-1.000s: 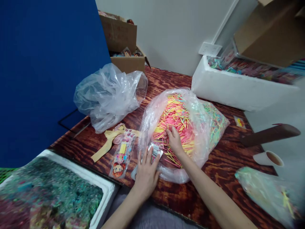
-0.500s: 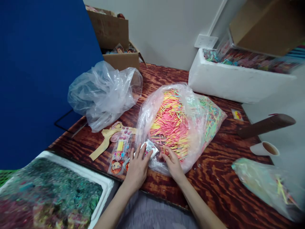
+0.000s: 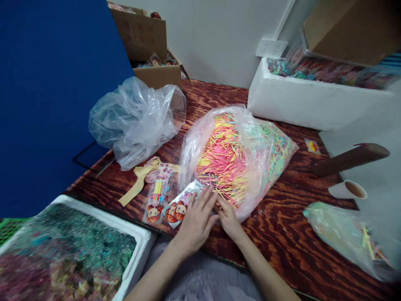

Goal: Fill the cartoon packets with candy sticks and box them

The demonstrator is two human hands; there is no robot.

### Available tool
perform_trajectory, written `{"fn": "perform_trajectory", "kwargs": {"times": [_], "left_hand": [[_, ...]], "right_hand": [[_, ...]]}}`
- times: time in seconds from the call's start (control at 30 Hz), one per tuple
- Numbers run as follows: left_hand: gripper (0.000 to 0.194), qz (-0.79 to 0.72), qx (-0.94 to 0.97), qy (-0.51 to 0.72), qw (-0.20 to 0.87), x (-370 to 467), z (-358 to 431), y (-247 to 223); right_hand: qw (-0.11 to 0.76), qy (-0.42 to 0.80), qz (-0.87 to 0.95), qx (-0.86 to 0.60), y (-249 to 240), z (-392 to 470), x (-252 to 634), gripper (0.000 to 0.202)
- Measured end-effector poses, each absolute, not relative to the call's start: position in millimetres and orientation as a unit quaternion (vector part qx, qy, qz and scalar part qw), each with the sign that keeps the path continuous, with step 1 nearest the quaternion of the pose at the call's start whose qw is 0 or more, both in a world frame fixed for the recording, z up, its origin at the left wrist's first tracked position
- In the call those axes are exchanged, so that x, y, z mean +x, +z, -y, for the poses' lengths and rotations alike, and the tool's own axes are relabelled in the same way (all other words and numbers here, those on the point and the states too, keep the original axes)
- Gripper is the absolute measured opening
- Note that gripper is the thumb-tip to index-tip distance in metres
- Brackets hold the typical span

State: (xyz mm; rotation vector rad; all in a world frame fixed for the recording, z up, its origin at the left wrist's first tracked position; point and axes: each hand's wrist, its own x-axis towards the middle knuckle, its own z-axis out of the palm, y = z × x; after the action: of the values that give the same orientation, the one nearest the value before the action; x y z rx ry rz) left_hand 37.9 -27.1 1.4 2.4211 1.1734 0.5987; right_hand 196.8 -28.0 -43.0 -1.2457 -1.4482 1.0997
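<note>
My left hand (image 3: 198, 221) reaches in with its fingers stretched out, their tips beside my right fingers. My right hand (image 3: 229, 219) has its fingers bent at the near edge of a clear plastic bag (image 3: 191, 152). What those fingers pinch is hidden behind my left hand. Inside the bag lies a heap of thin pink and yellow sticks (image 3: 224, 152). Left of my left hand are printed packets (image 3: 179, 210) with cartoon faces, partly covered by it. Beside them rests a clear packet (image 3: 158, 194) holding yellow sticks.
Pale yellow strips (image 3: 133, 192) and a crumpled clear bag (image 3: 140, 121) lie on the left. A foam box (image 3: 139, 240) of coloured wrappers stands at the near left. To the right are a paper cup (image 3: 338, 191), a brown tube (image 3: 351, 161) and another bag (image 3: 338, 228).
My left hand has slid right, off the printed packets, up to my right hand. More of the packets now shows. My right hand has shifted only slightly.
</note>
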Motion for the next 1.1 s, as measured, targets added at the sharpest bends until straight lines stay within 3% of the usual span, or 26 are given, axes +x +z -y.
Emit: {"fn": "perform_trajectory", "kwargs": {"times": [0.1, 0.2, 0.4, 0.63, 0.8, 1.0, 1.1], "left_hand": [[0.046, -0.525, 0.791, 0.269, 0.162, 19, 19, -8], [0.035, -0.604, 0.75, 0.242, 0.118, 7, 8, -17], [0.053, -0.659, 0.718, 0.198, 0.102, 8, -10, -23], [0.009, -0.66, 0.673, 0.284, 0.178, 6, -18, -28], [0.016, -0.616, 0.697, 0.307, 0.2, -1, -18, -31], [0.031, -0.6, 0.739, 0.28, 0.125, -6, -18, -40], [0.031, -0.592, 0.738, 0.293, 0.141, -7, -17, -40]], "right_hand": [[0.45, 0.457, 0.576, -0.507, -38, 27, 199, 0.027], [0.453, 0.459, 0.572, -0.506, -37, 27, 199, 0.028], [0.451, 0.464, 0.578, -0.497, -42, 29, 200, 0.027], [0.457, 0.46, 0.575, -0.499, -46, 28, 201, 0.024], [0.46, 0.468, 0.567, -0.498, -53, 28, 202, 0.022], [0.46, 0.466, 0.572, -0.494, -52, 28, 202, 0.023], [0.459, 0.464, 0.574, -0.495, -51, 28, 202, 0.023]]}}
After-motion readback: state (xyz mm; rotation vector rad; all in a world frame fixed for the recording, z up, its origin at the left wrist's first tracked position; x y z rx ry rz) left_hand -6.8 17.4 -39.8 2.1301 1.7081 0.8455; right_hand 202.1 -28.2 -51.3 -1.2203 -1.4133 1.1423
